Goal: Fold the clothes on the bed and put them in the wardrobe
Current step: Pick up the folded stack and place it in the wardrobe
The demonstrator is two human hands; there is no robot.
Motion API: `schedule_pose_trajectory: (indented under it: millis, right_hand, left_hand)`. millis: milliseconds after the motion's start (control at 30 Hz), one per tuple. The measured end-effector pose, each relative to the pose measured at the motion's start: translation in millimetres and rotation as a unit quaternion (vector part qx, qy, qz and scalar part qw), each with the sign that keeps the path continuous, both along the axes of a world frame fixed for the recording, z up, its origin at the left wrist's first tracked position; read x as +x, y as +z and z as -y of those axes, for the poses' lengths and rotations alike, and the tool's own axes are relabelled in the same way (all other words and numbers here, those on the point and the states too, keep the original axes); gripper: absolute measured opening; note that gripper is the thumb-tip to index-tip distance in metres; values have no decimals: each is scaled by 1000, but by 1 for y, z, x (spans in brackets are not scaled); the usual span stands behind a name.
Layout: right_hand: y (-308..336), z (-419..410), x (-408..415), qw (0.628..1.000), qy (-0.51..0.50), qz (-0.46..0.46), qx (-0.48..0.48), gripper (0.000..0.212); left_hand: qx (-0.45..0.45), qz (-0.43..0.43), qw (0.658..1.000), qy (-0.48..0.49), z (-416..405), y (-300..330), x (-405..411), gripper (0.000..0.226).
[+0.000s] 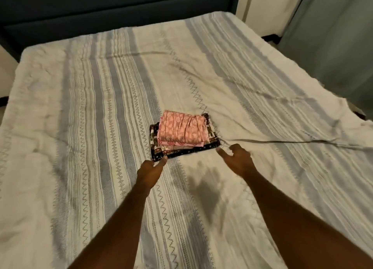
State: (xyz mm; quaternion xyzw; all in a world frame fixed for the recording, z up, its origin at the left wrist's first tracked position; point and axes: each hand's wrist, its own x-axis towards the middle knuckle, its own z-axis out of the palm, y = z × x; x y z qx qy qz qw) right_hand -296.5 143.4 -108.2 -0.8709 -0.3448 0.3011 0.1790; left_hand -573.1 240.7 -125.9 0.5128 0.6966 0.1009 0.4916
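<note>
Folded clothes [182, 135] sit stacked at the frame's centre on the striped bedspread [80, 107], a pink patterned piece atop a dark printed one. Left hand [150, 170] reaches the stack's lower left corner, fingers loosely apart, holding nothing. Right hand [238, 159], fingers spread, is at the lower right corner.

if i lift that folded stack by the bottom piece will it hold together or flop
The folded stack is soft cloth, so its edges will likely droop unless supported underneath. The pink garment sits smaller and offset on the dark patterned piece, so it may slide if tilted. Probably light.
</note>
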Motion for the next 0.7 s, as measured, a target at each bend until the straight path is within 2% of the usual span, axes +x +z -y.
schedule_pose_trajectory:
  millis: [100, 200, 333, 400, 433, 467, 500, 533, 600, 700]
  right_hand:
    - [-31, -45, 31, 998, -19, -57, -7, 95]
    - [-49, -84, 48, 993, -37, -113, 6, 115]
    - [-79, -146, 53, 977, -43, -207, 34, 139]
    - [-89, -168, 44, 965, -58, -254, 31, 142]
    - [-88, -172, 36, 961, -67, -267, 27, 137]
    - [-92, -175, 30, 959, -67, -273, 23, 122]
    - [-99, -179, 26, 959, -67, -273, 22, 104]
    - [-105, -182, 22, 955, -68, -287, 29, 95]
    - [-118, -185, 18, 947, -77, -312, 22, 96]
    - [-123, -177, 10, 937, -73, -342, 26, 49]
  left_hand:
    - [-43, 1, 997, 57, -37, -36, 6, 92]
    - [-65, 44, 993, 89, -64, -59, 12, 98]
    - [-84, 108, 983, 123, -95, -84, 30, 130]
    - [-80, 118, 979, 147, -110, -106, 37, 145]
    - [-71, 102, 980, 156, -111, -105, 41, 151]
    - [-60, 86, 981, 162, -111, -107, 44, 153]
    - [-49, 81, 982, 166, -111, -110, 47, 150]
    - [-39, 92, 981, 167, -110, -112, 52, 141]
    - [-38, 150, 977, 148, -109, -118, 58, 123]
    - [-45, 172, 972, 151, -112, -120, 61, 127]
